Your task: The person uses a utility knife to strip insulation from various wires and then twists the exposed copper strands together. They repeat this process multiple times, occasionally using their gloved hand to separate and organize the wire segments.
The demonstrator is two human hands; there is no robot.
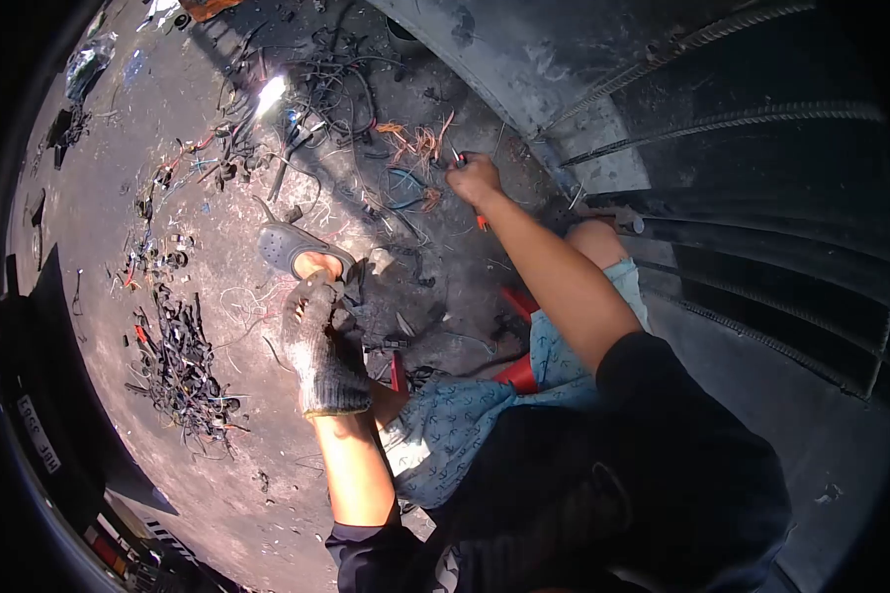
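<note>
My left hand (326, 351), in a dirty knitted work glove, is in front of my knee, close to the grey clog (289, 247) on my foot. Its fingers are curled together, and I cannot make out what they hold. My bare right hand (476, 182) is stretched out to the far right, closed around a red-handled hand tool (482, 222). A bit of metal shows past the fingers at the other end; its exact kind is hidden by the grip. Just left of that hand lie stripped copper wires (420, 143) and a blue wire loop (403, 186).
Tangled black cables (331, 74) lie at the top of the floor. A heap of dark connectors and wire scraps (183, 366) is at left. A metal panel with ribbed bars (702, 124) borders the right side. Red seat parts (519, 374) show beneath me.
</note>
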